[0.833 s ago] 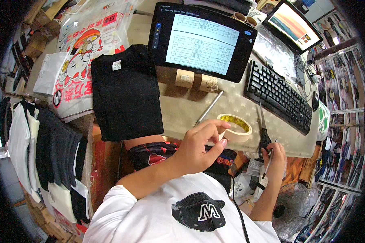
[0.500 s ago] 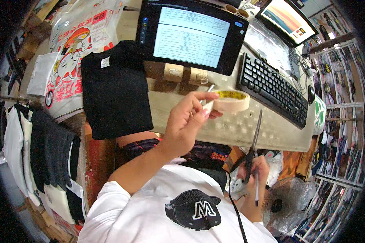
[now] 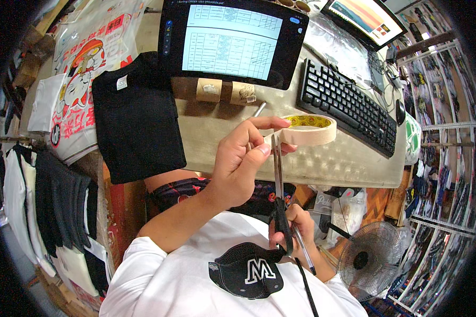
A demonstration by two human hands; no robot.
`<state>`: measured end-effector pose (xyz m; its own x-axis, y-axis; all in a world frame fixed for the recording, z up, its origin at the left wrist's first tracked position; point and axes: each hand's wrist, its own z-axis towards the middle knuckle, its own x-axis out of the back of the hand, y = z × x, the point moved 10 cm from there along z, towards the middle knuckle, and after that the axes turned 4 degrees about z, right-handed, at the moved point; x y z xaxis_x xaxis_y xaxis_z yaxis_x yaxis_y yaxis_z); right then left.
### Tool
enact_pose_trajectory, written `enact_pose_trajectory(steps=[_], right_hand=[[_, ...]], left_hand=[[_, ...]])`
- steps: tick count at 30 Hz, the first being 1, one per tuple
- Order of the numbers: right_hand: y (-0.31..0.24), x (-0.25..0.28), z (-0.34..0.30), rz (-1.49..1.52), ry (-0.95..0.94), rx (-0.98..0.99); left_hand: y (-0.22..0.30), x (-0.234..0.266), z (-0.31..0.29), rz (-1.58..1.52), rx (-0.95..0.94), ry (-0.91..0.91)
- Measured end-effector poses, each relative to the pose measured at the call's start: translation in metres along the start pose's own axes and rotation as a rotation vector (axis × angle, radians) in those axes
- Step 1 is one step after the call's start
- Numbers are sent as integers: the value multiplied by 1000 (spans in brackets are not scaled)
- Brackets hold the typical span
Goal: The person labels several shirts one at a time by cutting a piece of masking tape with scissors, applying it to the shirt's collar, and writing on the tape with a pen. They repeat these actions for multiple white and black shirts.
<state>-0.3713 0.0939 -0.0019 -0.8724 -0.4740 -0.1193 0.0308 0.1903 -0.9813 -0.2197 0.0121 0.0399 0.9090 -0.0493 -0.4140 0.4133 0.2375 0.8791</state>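
Note:
Above the table's near edge, my left hand (image 3: 243, 161) pinches a roll of masking tape (image 3: 320, 129), cream with a yellow inner core. A short loose end of the tape shows between thumb and fingers. My right hand (image 3: 296, 230), lower and nearer my body, grips a pair of black-handled scissors (image 3: 282, 222). Their blades point up and reach the tape at my left fingertips. A pen (image 3: 304, 251) is also tucked in the right hand, slanting downward. To the left of my hands lies a folded black T-shirt (image 3: 135, 127).
Behind my hands, a tablet (image 3: 230, 45) leans on two cardboard rolls (image 3: 209, 90). A black keyboard (image 3: 349, 105), a mouse (image 3: 400, 111) and a laptop (image 3: 367, 21) occupy the right side. A fan (image 3: 367, 259) stands at lower right; garments (image 3: 63, 195) hang at left.
My right hand has brought the scissors left and up, so their blades now meet the tape. The left hand still holds the roll. The whole view has shifted slightly.

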Motion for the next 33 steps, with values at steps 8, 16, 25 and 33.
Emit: enact_pose_trajectory(steps=[8, 16, 25, 33], right_hand=[[6, 1, -7, -25, -12, 35], [4, 8, -1, -30, 95, -31], [-17, 116, -20, -711, 518, 270], [-28, 171, -8, -1163, 572, -26]], left_hand=[[-3, 0, 4, -28, -6, 2], [-16, -8, 1, -13, 24, -58], [-38, -29, -6, 650, -315, -286], [103, 139, 11, 1380, -240, 345]])
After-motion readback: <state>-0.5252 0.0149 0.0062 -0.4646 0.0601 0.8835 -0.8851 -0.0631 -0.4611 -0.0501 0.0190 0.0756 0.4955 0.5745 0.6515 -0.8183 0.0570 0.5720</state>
